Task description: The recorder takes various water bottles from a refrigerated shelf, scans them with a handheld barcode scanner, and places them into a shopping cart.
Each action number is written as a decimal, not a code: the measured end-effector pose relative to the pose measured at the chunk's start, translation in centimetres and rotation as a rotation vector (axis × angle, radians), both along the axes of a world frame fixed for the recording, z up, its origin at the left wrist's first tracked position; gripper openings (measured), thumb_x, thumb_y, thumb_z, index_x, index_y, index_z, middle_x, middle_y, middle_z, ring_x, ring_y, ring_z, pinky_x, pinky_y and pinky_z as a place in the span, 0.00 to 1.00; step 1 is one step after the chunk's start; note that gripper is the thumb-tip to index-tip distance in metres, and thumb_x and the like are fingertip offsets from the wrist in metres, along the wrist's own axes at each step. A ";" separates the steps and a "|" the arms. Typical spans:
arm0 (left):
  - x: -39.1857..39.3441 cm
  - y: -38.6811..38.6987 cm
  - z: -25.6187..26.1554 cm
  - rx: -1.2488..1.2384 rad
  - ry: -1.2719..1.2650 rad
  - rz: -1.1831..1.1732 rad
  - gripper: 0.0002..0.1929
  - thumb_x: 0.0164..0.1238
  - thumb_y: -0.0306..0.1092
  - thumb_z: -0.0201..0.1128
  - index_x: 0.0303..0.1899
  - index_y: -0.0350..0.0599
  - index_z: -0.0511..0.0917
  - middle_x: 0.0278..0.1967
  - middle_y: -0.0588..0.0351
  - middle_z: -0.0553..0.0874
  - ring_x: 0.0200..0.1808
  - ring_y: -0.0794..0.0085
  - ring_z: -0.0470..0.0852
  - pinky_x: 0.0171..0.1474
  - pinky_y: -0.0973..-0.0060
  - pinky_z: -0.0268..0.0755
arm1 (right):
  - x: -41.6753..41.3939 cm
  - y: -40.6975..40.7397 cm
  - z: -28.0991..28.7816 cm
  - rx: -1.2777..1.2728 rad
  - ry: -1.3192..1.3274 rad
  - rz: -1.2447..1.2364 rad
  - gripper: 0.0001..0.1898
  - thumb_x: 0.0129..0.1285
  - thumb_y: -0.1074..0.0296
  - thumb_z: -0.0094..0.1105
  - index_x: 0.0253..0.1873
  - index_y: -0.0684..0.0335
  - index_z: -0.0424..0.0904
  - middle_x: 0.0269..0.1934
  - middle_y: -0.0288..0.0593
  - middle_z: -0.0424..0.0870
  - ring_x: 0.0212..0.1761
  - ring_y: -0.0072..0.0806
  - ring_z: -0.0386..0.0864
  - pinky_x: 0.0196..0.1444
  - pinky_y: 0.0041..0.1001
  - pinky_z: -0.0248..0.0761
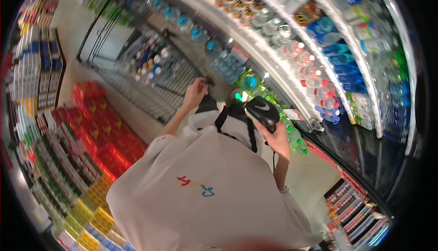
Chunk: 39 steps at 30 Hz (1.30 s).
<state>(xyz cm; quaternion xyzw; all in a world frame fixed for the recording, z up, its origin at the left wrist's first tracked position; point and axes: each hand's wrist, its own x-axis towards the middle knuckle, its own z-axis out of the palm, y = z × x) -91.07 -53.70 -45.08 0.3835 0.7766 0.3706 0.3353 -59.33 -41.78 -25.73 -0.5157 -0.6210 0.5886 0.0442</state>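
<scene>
My right hand point(276, 138) holds a black handheld barcode scanner point(262, 111) by its grip, and a thin dark cord hangs below it. A green and white glow shows just beyond the scanner's head. My left hand point(195, 93) is raised with curled fingers beside the near end of a wire shopping cart point(171, 95). A dark part lies at its fingertips; blur hides whether they touch it. Inside the cart lie many bottles point(150, 61) with white, blue and yellowish caps. A black strap point(222, 119) hangs in front of my white shirt point(219, 196).
On the right runs an open refrigerated shelf point(267, 50) of bottled drinks. Large blue-capped water bottles point(198, 34) and green bottles point(297, 141) stand on the floor along it. Red cartons point(102, 124) are stacked on the left, with more shelved goods point(54, 158) beyond.
</scene>
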 end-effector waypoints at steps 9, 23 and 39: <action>-14.5 -13.4 -16.0 -0.275 -0.248 0.540 0.29 0.66 0.41 0.73 0.62 0.35 0.73 0.44 0.44 0.89 0.43 0.58 0.88 0.48 0.65 0.79 | -13.1 -5.6 1.7 -0.138 -0.245 0.101 0.12 0.65 0.65 0.73 0.43 0.70 0.84 0.26 0.37 0.83 0.25 0.19 0.76 0.31 0.26 0.70; -27.3 -13.1 -25.9 -0.475 -0.156 0.676 0.60 0.45 0.44 0.85 0.78 0.38 0.54 0.69 0.42 0.74 0.70 0.53 0.74 0.71 0.61 0.67 | -17.2 -9.1 1.7 -0.110 -0.503 0.015 0.14 0.64 0.66 0.72 0.47 0.70 0.83 0.27 0.40 0.85 0.25 0.22 0.79 0.29 0.27 0.72; -22.4 -17.6 -7.3 0.019 -0.340 0.735 0.24 0.59 0.35 0.79 0.54 0.37 0.81 0.45 0.58 0.89 0.47 0.75 0.86 0.53 0.74 0.76 | -17.1 -8.7 1.9 -0.108 -0.457 0.072 0.15 0.62 0.65 0.72 0.48 0.70 0.84 0.31 0.43 0.86 0.30 0.22 0.77 0.37 0.27 0.72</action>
